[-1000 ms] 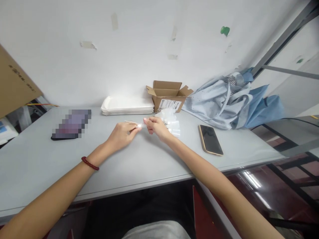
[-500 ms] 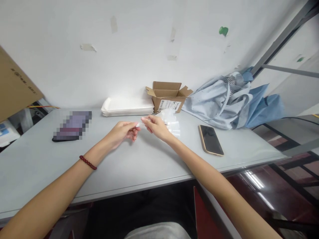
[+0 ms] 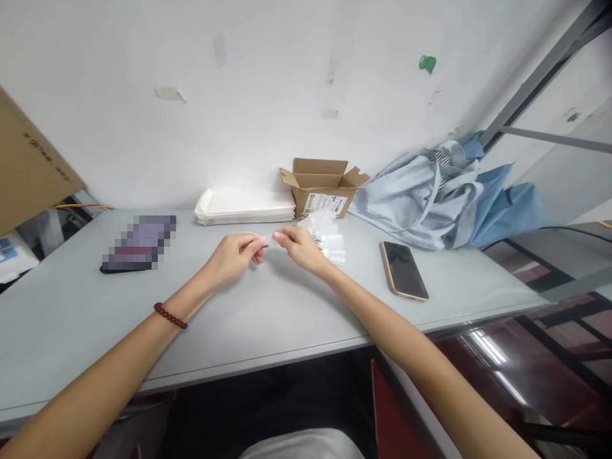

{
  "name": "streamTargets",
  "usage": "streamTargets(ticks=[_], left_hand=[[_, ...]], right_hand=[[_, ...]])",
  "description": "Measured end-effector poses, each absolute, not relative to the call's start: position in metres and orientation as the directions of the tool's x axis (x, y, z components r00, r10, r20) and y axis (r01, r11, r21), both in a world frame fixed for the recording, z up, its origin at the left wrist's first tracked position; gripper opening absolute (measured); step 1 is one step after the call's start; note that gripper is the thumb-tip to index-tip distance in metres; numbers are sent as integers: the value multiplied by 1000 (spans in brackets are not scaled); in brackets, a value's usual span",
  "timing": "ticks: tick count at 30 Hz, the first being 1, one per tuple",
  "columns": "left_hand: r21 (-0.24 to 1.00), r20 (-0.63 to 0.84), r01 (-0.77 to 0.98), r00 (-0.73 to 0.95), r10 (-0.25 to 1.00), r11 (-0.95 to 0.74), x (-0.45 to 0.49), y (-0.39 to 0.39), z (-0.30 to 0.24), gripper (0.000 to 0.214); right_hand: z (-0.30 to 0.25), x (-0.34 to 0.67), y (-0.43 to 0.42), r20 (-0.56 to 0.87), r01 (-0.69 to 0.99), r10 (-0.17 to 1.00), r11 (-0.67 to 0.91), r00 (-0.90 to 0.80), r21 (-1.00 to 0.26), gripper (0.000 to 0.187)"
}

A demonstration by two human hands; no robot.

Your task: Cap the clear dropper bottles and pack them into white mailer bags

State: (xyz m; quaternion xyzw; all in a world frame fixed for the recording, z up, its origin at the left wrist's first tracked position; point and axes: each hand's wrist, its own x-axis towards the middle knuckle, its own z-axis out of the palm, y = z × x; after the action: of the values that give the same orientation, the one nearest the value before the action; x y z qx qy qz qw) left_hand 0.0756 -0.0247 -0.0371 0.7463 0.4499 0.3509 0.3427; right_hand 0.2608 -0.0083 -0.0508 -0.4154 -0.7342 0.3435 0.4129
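My left hand (image 3: 235, 256), with a dark red bead bracelet (image 3: 170, 316) on the wrist, is closed in a pinch. Between its fingertips and those of my right hand (image 3: 302, 247) stretches a small clear plastic bag (image 3: 269, 241), its far edge partly behind the left fingers. The right thumb and fingers pinch its other end. Whatever the bag may contain is too small to make out. Just behind and right of the right hand lies a fanned pile of clear plastic bags (image 3: 335, 248) with small white bits in them, partly covered by that hand.
Along the wall stand a stack of white envelopes (image 3: 246, 209) and an open cardboard box (image 3: 319, 191). A phone (image 3: 405, 271) lies at the right, a blurred-out dark device (image 3: 138, 245) at the left. Blue cloth (image 3: 430, 197) is heaped on the back right of the grey table (image 3: 229, 338).
My left fingers have curled in and turned over the bag's end, and more of the clear plastic shows between the hands. The right hand has shifted slightly down.
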Motion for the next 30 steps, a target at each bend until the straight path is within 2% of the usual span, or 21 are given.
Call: streamTargets(ticks=[3, 6, 11, 16, 19, 21, 24, 30], left_hand=[[638, 346, 570, 389, 854, -518, 76, -26, -37, 38], [580, 378, 607, 389, 840, -542, 76, -26, -37, 34], [733, 277, 542, 314, 908, -411, 75, -21, -41, 30], [897, 80, 413, 204, 976, -159, 72, -14, -41, 36], [946, -42, 325, 107, 993, 5, 68, -14, -37, 39], [959, -105, 274, 123, 987, 68, 66, -15, -34, 48], [964, -125, 258, 216, 968, 67, 66, -17, -32, 52], [950, -54, 313, 199, 979, -11, 72, -19, -32, 29]], right_hand=[[-55, 261, -4, 270, 277, 909, 361, -316, -890, 33], [-58, 261, 0, 240, 240, 916, 324, -322, -915, 36], [-61, 261, 3, 226, 242, 929, 300, -292, -923, 40], [-58, 264, 5, 245, 289, 949, 296, -200, -911, 38], [-56, 266, 6, 256, 321, 956, 289, -141, -902, 38], [-55, 267, 6, 264, 340, 957, 289, -118, -895, 38], [-53, 269, 6, 283, 364, 955, 295, -87, -883, 38], [-48, 272, 5, 323, 386, 945, 316, -48, -867, 38]])
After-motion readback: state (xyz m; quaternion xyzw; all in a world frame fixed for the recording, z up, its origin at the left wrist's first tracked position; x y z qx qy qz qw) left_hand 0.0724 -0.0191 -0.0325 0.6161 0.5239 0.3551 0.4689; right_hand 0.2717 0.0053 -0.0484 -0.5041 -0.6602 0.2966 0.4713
